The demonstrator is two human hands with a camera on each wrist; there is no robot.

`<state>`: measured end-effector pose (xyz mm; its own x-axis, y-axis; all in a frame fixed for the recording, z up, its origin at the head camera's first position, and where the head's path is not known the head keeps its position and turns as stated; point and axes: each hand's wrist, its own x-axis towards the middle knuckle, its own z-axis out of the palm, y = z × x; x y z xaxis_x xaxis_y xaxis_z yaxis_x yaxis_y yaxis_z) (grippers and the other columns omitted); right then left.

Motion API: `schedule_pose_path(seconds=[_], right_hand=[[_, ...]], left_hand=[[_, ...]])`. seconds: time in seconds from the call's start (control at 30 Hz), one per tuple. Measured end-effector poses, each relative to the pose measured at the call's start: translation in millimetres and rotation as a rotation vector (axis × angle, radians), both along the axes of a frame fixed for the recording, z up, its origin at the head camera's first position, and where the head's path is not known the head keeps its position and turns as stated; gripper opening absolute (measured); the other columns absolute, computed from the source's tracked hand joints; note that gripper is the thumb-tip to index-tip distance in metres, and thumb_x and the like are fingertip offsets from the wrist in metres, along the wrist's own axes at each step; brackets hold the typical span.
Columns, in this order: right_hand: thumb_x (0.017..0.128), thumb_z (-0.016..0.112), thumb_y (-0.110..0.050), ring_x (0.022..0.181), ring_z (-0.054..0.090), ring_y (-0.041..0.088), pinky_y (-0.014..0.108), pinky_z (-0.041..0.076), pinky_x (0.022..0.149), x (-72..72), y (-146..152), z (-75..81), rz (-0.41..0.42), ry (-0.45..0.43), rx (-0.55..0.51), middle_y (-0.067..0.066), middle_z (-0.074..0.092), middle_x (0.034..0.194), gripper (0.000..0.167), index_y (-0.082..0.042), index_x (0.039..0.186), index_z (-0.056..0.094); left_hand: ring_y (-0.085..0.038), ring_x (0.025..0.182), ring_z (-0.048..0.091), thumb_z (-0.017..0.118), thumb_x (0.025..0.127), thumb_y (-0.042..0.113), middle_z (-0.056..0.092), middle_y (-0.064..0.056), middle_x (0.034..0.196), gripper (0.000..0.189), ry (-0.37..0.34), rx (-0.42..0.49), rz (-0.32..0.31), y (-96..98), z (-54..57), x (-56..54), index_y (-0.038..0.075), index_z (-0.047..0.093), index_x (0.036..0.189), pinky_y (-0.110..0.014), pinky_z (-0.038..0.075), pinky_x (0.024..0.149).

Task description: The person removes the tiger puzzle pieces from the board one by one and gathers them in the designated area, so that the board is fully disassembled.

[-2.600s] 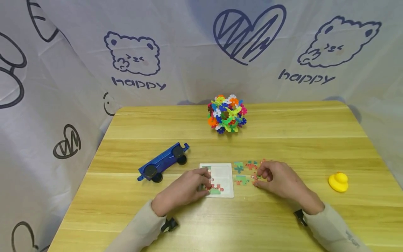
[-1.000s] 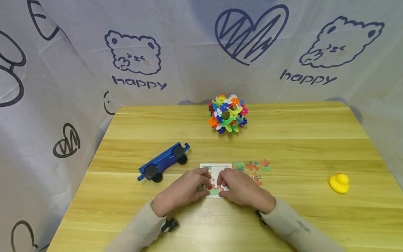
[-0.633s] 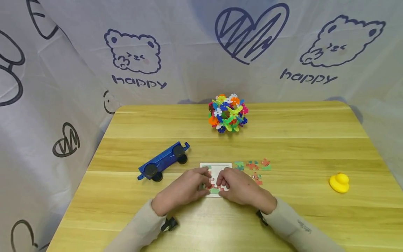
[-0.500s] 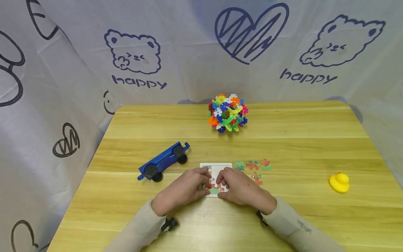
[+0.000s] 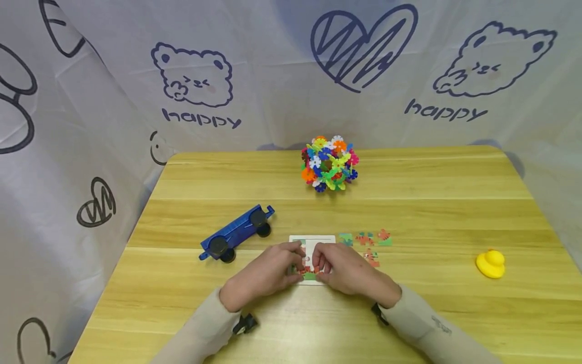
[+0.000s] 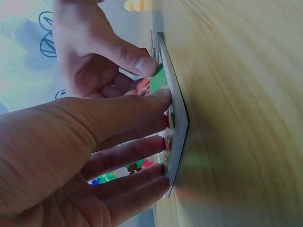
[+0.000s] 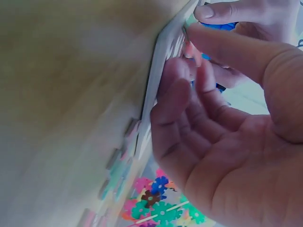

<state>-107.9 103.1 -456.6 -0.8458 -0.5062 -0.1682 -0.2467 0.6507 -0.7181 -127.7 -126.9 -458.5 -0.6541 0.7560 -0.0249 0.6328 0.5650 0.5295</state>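
A white square puzzle tray (image 5: 325, 237) lies on the table, with several puzzle pieces along its left side and front. My left hand (image 5: 265, 272) rests on the tray's left part, its extended fingertips touching the pieces and the edge. Over the tray's front right, my right hand (image 5: 352, 271) pinches a green and red puzzle piece (image 6: 159, 81) between thumb and forefinger, the other fingers curled. That piece looks tilted against the tray in the left wrist view. Both hands partly hide the tray.
Several loose puzzle pieces (image 5: 365, 238) lie just right of the tray. A blue toy wagon (image 5: 236, 231) with black wheels is on its side at left. Behind stands a colourful ball of flower-shaped discs (image 5: 329, 164). A yellow rubber duck (image 5: 490, 264) sits at far right.
My right hand has come left from the loose pieces to the tray, bringing one green and red puzzle piece from there. Lately it shifts only slightly. The left hand has stayed in place.
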Motion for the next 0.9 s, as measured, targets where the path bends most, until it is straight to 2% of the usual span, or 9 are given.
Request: schedule_pose_path(seconds=[0.2, 0.37, 0.43, 0.53, 0.6, 0.67, 0.77, 0.9], right_hand=[[0.098, 0.076, -0.001, 0.078, 0.060, 0.001, 0.020, 0.053, 0.074, -1.0, 9, -5.0, 0.031, -0.017, -0.095, -0.008, 0.067, 0.085, 0.018, -0.017, 0.096, 0.067], [0.101, 0.075, -0.005, 0.081, 0.063, 0.002, 0.021, 0.056, 0.076, -0.9, 19, -3.0, -0.002, -0.013, -0.141, -0.007, 0.070, 0.088, 0.011, -0.014, 0.100, 0.070], [0.102, 0.075, -0.006, 0.080, 0.064, 0.003, 0.022, 0.056, 0.075, -0.6, 25, -1.7, -0.018, -0.013, -0.146, -0.006, 0.071, 0.088, 0.008, -0.014, 0.102, 0.071], [0.103, 0.074, -0.009, 0.079, 0.065, 0.003, 0.022, 0.056, 0.074, -0.5, 37, 0.5, -0.033, -0.006, -0.144, -0.006, 0.072, 0.087, 0.006, -0.014, 0.103, 0.072], [0.103, 0.075, -0.009, 0.079, 0.065, 0.003, 0.023, 0.057, 0.073, 0.3, 45, 1.8, -0.047, 0.001, -0.141, -0.005, 0.073, 0.088, 0.006, -0.015, 0.104, 0.072], [0.103, 0.075, -0.010, 0.080, 0.066, 0.004, 0.023, 0.057, 0.074, 1.2, 54, 3.8, -0.062, 0.006, -0.140, -0.005, 0.074, 0.089, 0.007, -0.016, 0.104, 0.072], [0.102, 0.076, -0.008, 0.081, 0.067, 0.005, 0.024, 0.058, 0.074, 3.0, 67, 7.1, -0.089, 0.008, -0.134, -0.004, 0.075, 0.091, 0.009, -0.017, 0.103, 0.074], [0.102, 0.076, -0.006, 0.083, 0.068, 0.007, 0.025, 0.060, 0.073, 3.9, 83, 10.7, -0.117, 0.030, -0.128, -0.002, 0.077, 0.094, 0.011, -0.017, 0.102, 0.076]], left_hand=[[-0.030, 0.127, 0.073, 0.086, 0.094, 0.009, 0.074, -0.013, 0.129, 0.006, -0.008, -0.051, 0.023, 2.6, 4.8, 2.3, 0.005, 0.083, 0.096, -0.039, 0.062, 0.108], [-0.033, 0.130, 0.072, 0.086, 0.095, 0.009, 0.074, -0.013, 0.129, 0.006, -0.018, -0.024, 0.019, 1.3, 2.8, 2.0, 0.005, 0.082, 0.096, -0.040, 0.062, 0.107], [-0.034, 0.129, 0.072, 0.086, 0.095, 0.011, 0.074, -0.012, 0.128, 0.006, -0.013, 0.002, 0.008, -0.4, -2.6, 0.0, 0.005, 0.082, 0.095, -0.040, 0.063, 0.104], [-0.030, 0.132, 0.070, 0.085, 0.098, 0.021, 0.073, -0.008, 0.128, 0.012, 0.038, 0.031, -0.041, -7.1, -29.8, -9.3, 0.010, 0.082, 0.096, -0.037, 0.062, 0.107], [-0.029, 0.134, 0.070, 0.084, 0.099, 0.022, 0.073, -0.006, 0.127, 0.012, 0.038, 0.032, -0.047, -7.4, -33.0, -10.6, 0.011, 0.082, 0.095, -0.038, 0.061, 0.109], [-0.029, 0.135, 0.069, 0.084, 0.099, 0.022, 0.073, -0.006, 0.127, 0.012, 0.037, 0.028, -0.047, -6.7, -30.8, -10.1, 0.011, 0.081, 0.095, -0.038, 0.060, 0.111], [-0.033, 0.133, 0.070, 0.084, 0.097, 0.011, 0.074, -0.010, 0.123, 0.005, -0.015, 0.009, -0.001, 0.2, -4.8, -1.7, 0.009, 0.081, 0.093, -0.042, 0.061, 0.109], [-0.030, 0.132, 0.071, 0.084, 0.097, 0.009, 0.074, -0.010, 0.122, 0.004, -0.021, -0.022, 0.021, 3.8, 3.5, 1.8, 0.007, 0.081, 0.093, -0.039, 0.061, 0.109]])
